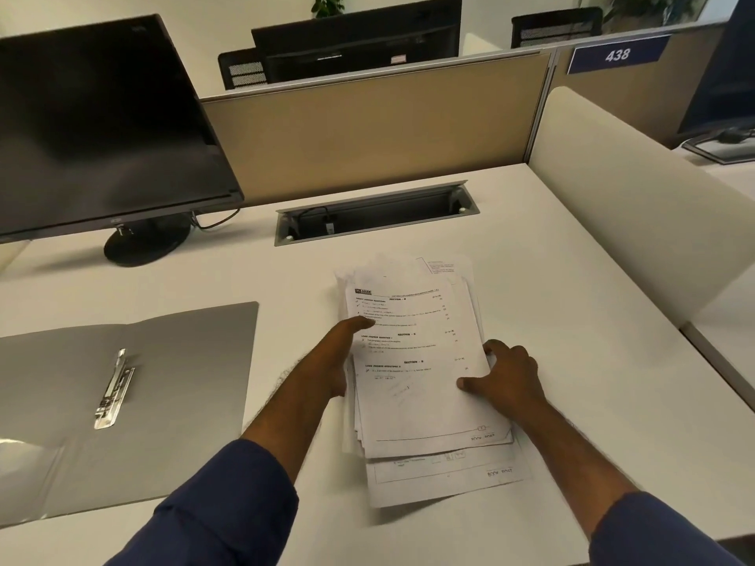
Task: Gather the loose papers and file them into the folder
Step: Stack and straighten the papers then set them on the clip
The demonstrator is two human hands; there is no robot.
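A loose stack of printed papers [416, 361] lies in the middle of the white desk, its sheets fanned out unevenly at the near end. My left hand [339, 357] presses flat against the stack's left edge, fingers straight. On the stack's right edge rests my right hand [506, 377], thumb on top of the sheets and fingers curled at the side. A grey folder [171, 361] lies open to the left, with a metal clip [112, 390] on its inner face. The folder holds no papers.
A black monitor [98, 128] on a round stand occupies the far left. A recessed cable tray [376, 214] sits behind the papers. A beige partition [376, 124] runs along the back and a cream divider [637, 206] along the right.
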